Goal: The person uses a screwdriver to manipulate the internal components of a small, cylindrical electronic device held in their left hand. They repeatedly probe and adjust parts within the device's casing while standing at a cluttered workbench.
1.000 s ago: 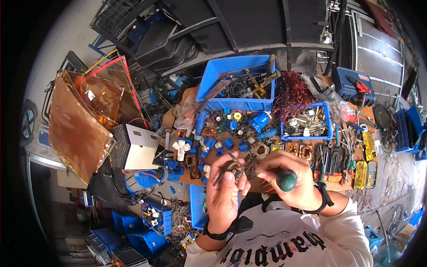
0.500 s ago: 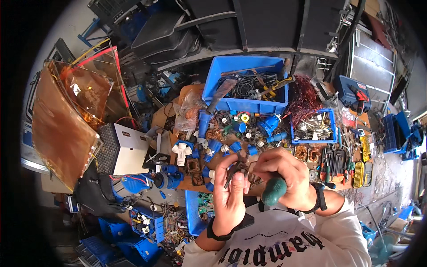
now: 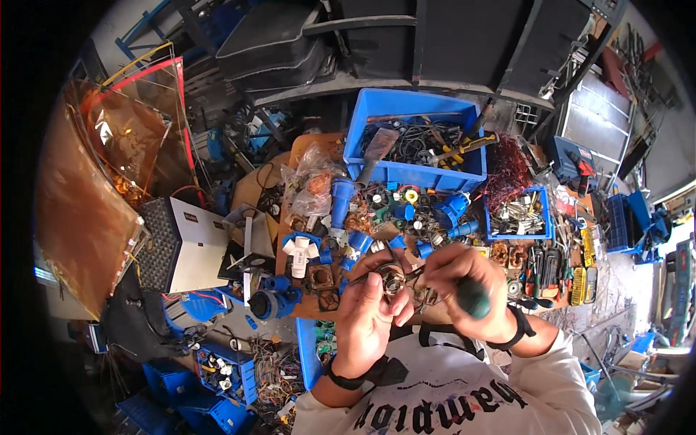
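Observation:
Above the near edge of the workbench (image 3: 330,308), my left hand (image 3: 362,322) grips a small round metal part (image 3: 392,280) between thumb and fingers. The part has a ring-like opening and a dark curved piece along its upper side. My right hand (image 3: 471,268) is closed around a green-handled screwdriver (image 3: 473,299), its rounded handle end sticking out of the fist. A thin dark shaft leads left from the right fingers toward the metal part. Whether its tip touches the part I cannot tell.
Blue fittings and a white pipe tee (image 3: 299,255) crowd the bench. Behind them stands a blue bin (image 3: 413,174) of cables and tools. Right are a blue tray (image 3: 518,235) of metal pieces, tangled red wire (image 3: 504,170) and hand tools. A white box (image 3: 199,250) sits left.
The metal part has turned so its round opening now faces up. My right hand and the screwdriver have shifted slightly right, and the whole view has moved a little.

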Motion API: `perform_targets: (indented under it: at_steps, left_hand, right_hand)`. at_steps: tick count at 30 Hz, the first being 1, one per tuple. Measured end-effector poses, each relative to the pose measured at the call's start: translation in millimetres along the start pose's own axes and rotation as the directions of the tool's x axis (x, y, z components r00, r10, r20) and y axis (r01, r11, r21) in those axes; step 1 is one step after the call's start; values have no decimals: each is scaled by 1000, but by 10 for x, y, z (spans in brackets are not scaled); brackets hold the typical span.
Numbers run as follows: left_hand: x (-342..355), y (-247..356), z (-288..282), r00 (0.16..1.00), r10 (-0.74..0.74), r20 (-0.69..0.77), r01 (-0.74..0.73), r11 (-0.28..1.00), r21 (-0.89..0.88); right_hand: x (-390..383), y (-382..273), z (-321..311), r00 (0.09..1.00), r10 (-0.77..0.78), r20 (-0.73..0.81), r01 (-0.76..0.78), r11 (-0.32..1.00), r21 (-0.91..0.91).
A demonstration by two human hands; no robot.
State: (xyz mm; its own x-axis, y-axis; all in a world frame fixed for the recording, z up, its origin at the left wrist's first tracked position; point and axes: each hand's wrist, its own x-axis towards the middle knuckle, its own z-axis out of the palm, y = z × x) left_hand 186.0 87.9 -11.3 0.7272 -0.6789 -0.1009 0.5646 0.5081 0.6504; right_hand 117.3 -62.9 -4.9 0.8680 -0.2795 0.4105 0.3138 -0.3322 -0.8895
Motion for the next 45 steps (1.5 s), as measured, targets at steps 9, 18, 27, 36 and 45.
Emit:
perform_targets:
  at_steps: [9,18,27,36,45]
  left_hand:
    - [-25,146,-293,997,-26,73,34,993,-114]
    - [-31,170,-239,998,22,58,-24,999,32]
    - [-51,142,-273,996,71,46,-81,958,274]
    - [98,93,-357,830,524,191,-366,253,896]
    - [114,174,-599,996,70,-60,-70,998,-2]
  right_hand:
    - [175,-93,144,970,199,-141,-171,967,188]
    - [276,-114,282,990,5,141,2,999,-50]
    - [321,-85,303,979,173,106,-187,972,141]
    - [297,-75,308,926,351,140,-377,875,303]
    - [515,269,364,899,398,185,-426,891,158]
